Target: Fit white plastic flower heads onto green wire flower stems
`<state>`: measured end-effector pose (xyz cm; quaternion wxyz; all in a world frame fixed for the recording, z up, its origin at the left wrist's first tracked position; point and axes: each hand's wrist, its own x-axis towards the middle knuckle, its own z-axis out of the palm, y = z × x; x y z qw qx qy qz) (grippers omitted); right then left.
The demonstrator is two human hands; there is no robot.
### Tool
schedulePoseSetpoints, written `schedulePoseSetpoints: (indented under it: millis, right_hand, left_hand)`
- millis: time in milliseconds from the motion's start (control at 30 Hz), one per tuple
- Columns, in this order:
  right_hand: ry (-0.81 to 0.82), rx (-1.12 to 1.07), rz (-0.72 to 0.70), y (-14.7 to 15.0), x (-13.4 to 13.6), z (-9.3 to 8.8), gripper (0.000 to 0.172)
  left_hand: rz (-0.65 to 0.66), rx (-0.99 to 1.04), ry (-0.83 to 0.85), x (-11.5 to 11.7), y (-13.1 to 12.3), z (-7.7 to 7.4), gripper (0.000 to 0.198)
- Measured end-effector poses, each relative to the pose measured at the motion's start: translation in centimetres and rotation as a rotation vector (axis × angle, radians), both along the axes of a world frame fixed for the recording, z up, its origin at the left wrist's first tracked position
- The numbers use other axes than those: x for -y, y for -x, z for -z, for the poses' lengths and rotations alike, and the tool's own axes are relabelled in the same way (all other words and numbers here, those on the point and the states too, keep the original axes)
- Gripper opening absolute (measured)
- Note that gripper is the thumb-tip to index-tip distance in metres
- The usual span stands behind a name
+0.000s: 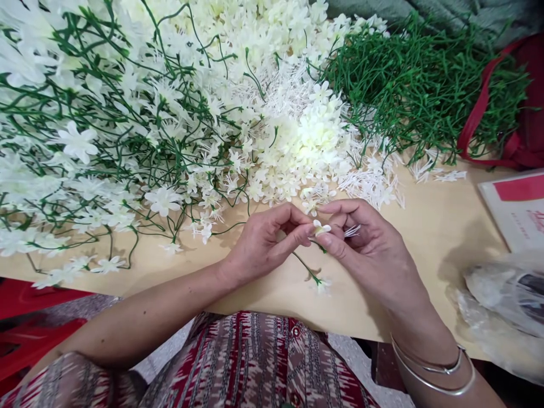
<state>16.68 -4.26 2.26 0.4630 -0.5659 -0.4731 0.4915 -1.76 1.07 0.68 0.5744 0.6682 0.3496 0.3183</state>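
Close together over the table's front part, my left hand [276, 241] and my right hand [361, 243] meet at a small white artificial flower [322, 228]. The left thumb and index finger pinch its left side. My right fingers are closed at its other side, and white stamens [352, 231] stick out between them. Below the hands hangs or lies a green plastic stem [308, 268] with a white blossom [323, 287] at its end; its upper part is hidden by the fingers. Just beyond my fingertips lie loose white flower heads [312, 195].
Assembled white flowers on green stems [140, 124] cover the left side. Loose petals [314, 136] and white stamens [369, 181] lie in the middle. Bare green stems [408, 85] are heaped back right, beside a red bag [525, 107]. A box [518, 209] and clear plastic bag [501, 306] are at right.
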Motion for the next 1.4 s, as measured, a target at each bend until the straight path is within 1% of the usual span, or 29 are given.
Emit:
schedulePoseSetpoints:
  millis: [100, 167, 267, 367, 467, 533, 733, 833, 900, 967, 1033, 1100, 1167, 1233, 1267, 1333, 1367, 1400]
  right_hand:
    - [-0.030, 0.082, -0.012, 0.1, 0.3, 0.1, 0.010]
    - [-0.053, 0.105, -0.021, 0.1, 0.4, 0.2, 0.012]
    - [-0.097, 0.111, -0.002, 0.2, 0.5, 0.2, 0.005]
    - [-0.222, 0.171, 0.037, 0.4, 0.6, 0.2, 0.024]
    - [-0.347, 0.300, -0.008, 0.3, 0.6, 0.3, 0.026]
    - [-0.390, 0.356, -0.031, 0.1, 0.6, 0.4, 0.027]
    - [-0.450, 0.388, -0.009, -0.1, 0.4, 0.5, 0.027]
    - [-0.529, 0.475, 0.027, -0.1, 0.2, 0.8, 0.027]
    - [-0.608, 0.560, 0.040, 0.0, 0.2, 0.9, 0.027]
    - [-0.647, 0.620, 0.046, 0.0, 0.2, 0.9, 0.025]
    - [-0.616, 0.620, 0.072, 0.1, 0.3, 0.8, 0.020]
    - [-0.548, 0.560, 0.147, 0.1, 0.3, 0.6, 0.014]
    - [-0.484, 0.480, 0.268, 0.0, 0.1, 0.5, 0.010]
    - [-0.447, 0.436, 0.430, -0.5, -0.1, 0.3, 0.010]
    - [-0.435, 0.440, 0.508, -0.8, -0.3, 0.3, 0.010]
    - [-0.390, 0.478, 0.600, -1.8, -0.6, 0.5, 0.006]
    - [-0.355, 0.490, 0.607, -2.3, -0.7, 0.7, 0.009]
    - [-0.316, 0.488, 0.591, -2.9, -0.7, 1.0, 0.017]
  left_hand:
    - [0.037, 0.011, 0.029, 0.0, 0.1, -0.1, 0.028]
    - [0.040, 0.037, 0.064, 0.1, 0.2, 0.0, 0.030]
    - [0.023, 0.056, 0.110, 0.0, 0.1, 0.1, 0.033]
    - [-0.011, 0.060, 0.147, 0.0, 0.0, 0.2, 0.039]
    - [-0.006, 0.093, 0.185, -0.2, -0.1, 0.1, 0.044]
    - [0.004, 0.110, 0.195, -0.2, 0.0, 0.0, 0.045]
    - [0.053, 0.113, 0.183, -0.3, 0.2, -0.3, 0.041]
    - [0.084, 0.108, 0.155, -0.2, 0.3, -0.4, 0.037]
    - [0.102, 0.094, 0.122, -0.2, 0.3, -0.3, 0.032]
    - [0.104, 0.071, 0.086, -0.2, 0.3, -0.3, 0.026]
    - [0.089, 0.059, 0.065, -0.2, 0.2, -0.4, 0.023]
    - [0.061, 0.049, 0.058, -0.2, 0.1, -0.3, 0.022]
    - [0.012, 0.032, 0.061, -0.1, 0.1, -0.3, 0.022]
    - [-0.037, 0.022, 0.079, -0.1, 0.0, -0.1, 0.021]
    - [-0.053, 0.023, 0.094, -0.1, 0.0, -0.1, 0.021]
    - [-0.068, 0.044, 0.118, -0.1, 0.0, 0.0, 0.021]
    - [-0.072, 0.065, 0.125, -0.1, -0.1, 0.1, 0.021]
    - [-0.077, 0.088, 0.130, -0.1, -0.1, 0.0, 0.021]
